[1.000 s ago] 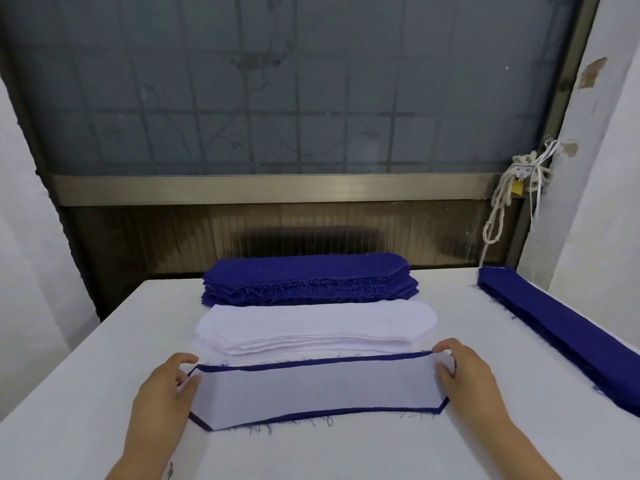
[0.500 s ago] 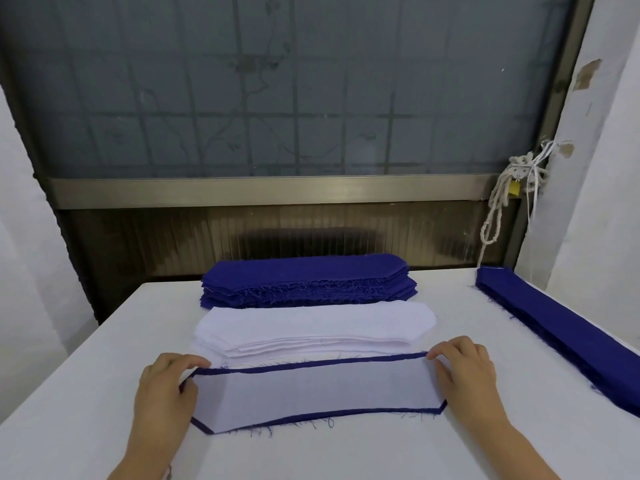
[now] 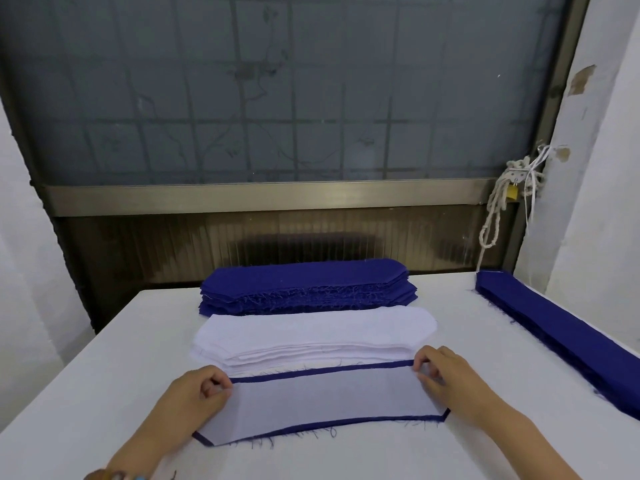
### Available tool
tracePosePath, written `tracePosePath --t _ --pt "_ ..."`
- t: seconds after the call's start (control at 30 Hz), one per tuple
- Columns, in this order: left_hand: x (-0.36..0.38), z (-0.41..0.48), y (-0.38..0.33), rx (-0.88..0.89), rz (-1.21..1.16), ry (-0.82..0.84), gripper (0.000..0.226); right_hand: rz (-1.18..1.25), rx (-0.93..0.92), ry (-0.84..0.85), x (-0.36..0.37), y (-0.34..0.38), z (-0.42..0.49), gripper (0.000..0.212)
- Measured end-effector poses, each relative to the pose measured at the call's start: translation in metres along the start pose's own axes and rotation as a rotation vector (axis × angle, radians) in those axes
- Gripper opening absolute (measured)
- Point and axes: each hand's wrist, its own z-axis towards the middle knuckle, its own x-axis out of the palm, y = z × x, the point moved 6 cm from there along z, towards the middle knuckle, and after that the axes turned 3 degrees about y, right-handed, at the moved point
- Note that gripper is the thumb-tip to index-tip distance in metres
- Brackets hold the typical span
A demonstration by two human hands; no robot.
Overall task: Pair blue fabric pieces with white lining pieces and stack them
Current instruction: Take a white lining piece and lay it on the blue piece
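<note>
A white lining piece (image 3: 325, 400) lies on a blue fabric piece (image 3: 322, 373), whose edge shows as a thin border all round. The pair lies flat at the near middle of the white table (image 3: 104, 358). My left hand (image 3: 194, 396) has its fingers curled at the pair's left end and pinches it. At the upper right corner my right hand (image 3: 450, 379) pinches it with bent fingertips. Just behind lies a stack of white lining pieces (image 3: 311, 327), and behind that a stack of blue pieces (image 3: 304, 278).
A long stack of blue strips (image 3: 554, 334) runs along the table's right side near the white wall (image 3: 595, 237). A knotted white rope (image 3: 495, 216) hangs at the window frame. The window and its metal rail stand right behind the table.
Both hands went from lying flat on the ends of the pair to curling their fingers at its edges. The left hand shifted right onto the left end.
</note>
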Motion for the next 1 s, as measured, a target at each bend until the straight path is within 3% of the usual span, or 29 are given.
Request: tracePosePath --t 0.1,0.23,0.3,0.47,0.6,0.73,0.9,1.0 --pt "-0.007 0.020 -0.012 -0.007 0.075 -0.042 0.015 -0.071 0.016 -0.046 -0.008 0.017 0.016 0.010" --pt "-0.016 0.040 -0.046 0.088 0.027 -0.331 0.021 0.029 -0.096 -0.229 -0.010 0.057 0.036 0.010" --pt "-0.013 0.050 -0.057 0.137 0.026 -0.390 0.023 0.054 -0.174 -0.238 -0.002 0.079 0.050 0.011" --pt "0.014 0.077 -0.058 0.142 0.036 -0.256 0.022 0.108 -0.301 -0.156 0.027 0.121 0.086 0.016" --pt "0.018 0.086 -0.054 0.140 0.098 -0.295 0.019 0.252 -0.258 -0.010 0.045 0.130 0.105 0.005" --pt "0.019 0.087 -0.047 0.133 0.064 -0.315 0.014 0.278 -0.204 -0.024 0.054 0.126 0.114 0.010" --pt "0.021 0.087 -0.043 0.151 0.261 -0.411 0.036 0.261 -0.201 -0.075 0.058 0.124 0.114 0.012" --pt "0.016 0.088 -0.033 -0.020 0.372 -0.476 0.064 0.253 -0.193 -0.088 0.059 0.123 0.114 0.022"
